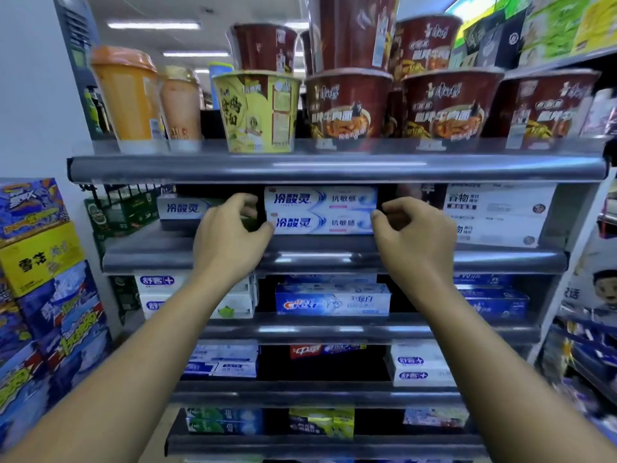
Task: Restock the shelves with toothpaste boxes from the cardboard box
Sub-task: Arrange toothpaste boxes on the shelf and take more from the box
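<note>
Between the fingers point(248, 202): two stacked toothpaste boxes point(320, 210), on the shelf point(334, 259).
Left hand point(230, 235): fingers clamped on their left end.
Right hand point(414, 235): clamped on their right end.

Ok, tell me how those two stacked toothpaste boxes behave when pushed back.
The toothpaste boxes look stiff and flat-sided, so they should slide, not roll. Stacked, the top one may shift. Probably light: left hand and right hand pinch the ends.

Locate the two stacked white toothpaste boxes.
Head view, centre: the toothpaste boxes sit on the second shelf, under the noodle cups, their ends gripped by the left hand and right hand; a white carton stands to their right.
</note>
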A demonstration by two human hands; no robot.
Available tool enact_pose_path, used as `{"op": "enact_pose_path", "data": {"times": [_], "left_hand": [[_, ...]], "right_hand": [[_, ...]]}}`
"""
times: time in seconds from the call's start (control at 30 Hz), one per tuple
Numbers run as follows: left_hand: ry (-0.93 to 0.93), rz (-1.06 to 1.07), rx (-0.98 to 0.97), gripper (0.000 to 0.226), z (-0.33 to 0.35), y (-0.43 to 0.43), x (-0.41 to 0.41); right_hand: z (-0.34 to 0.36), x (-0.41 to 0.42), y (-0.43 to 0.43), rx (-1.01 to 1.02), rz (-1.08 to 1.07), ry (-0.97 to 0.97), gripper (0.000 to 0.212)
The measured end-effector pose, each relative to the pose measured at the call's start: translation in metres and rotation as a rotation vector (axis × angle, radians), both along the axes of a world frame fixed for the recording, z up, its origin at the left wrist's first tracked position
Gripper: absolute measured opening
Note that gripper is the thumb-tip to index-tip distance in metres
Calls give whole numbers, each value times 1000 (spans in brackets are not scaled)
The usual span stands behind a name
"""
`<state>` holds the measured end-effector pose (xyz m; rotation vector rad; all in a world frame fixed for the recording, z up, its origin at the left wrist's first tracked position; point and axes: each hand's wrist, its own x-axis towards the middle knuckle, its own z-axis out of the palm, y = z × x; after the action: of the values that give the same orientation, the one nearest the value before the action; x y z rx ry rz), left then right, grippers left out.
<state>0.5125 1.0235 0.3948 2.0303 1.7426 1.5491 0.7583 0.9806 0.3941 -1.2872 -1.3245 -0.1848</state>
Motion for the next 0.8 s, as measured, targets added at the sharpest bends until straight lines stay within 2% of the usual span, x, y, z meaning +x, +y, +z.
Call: {"op": "enact_pose_path", "data": {"times": [0.1,0.17,0.23,0.3,0.4,0.47,0.57,0.67,0.73,0.8], "left_hand": [[-95,-180,133,26,-44,-44,2],[-157,-300,135,15,-84,-72,8],[-190,-397,30,13,-137,-96,14],[-196,-442,-147,19,-193,-111,18],[-197,-435,-568,12,-295,-129,19],[-220,-382,-806,23,-368,-143,17],[-258,-270,-1104,36,-476,-168,16],[-242,-163,-1371,18,-581,-192,21],[-242,-70,-1483,17,-659,-203,26],[-156,-23,-1547,18,-734,-211,30]], "right_hand": [[-39,-3,-36,58,132,26,8],[-78,-3,-51,22,215,79,11],[-131,0,-62,-101,269,137,14],[-188,5,-68,-282,291,170,17],[-287,14,-79,-621,293,235,23],[-359,21,-91,-819,264,317,35],[-470,26,-113,-1094,226,426,31],[-580,26,-138,-1330,173,536,23],[-655,21,-155,-1468,131,649,17],[-723,15,-169,-1565,62,716,18]]}}
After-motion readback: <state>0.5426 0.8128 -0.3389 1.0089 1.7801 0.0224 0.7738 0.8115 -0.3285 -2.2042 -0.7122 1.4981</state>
